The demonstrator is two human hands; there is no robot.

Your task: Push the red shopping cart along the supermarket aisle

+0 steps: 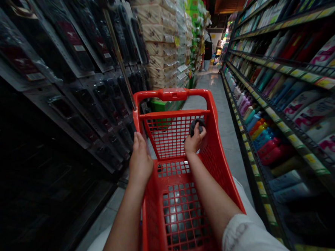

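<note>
A red plastic shopping basket on wheels stands in front of me in a shop aisle, its mesh floor bare. My left hand lies on the basket's left rim with the fingers stretched forward along it. My right hand reaches inside the basket and is closed on a small dark grey cloth, held against the inner right wall near the front. My right forearm crosses over the basket's rear rim.
Dark packaged goods hang on pegs on the left wall. Shelves of bottles and packs line the right side. Stacked tissue packs stand ahead on the left. The grey tiled aisle runs forward; a person stands far down it.
</note>
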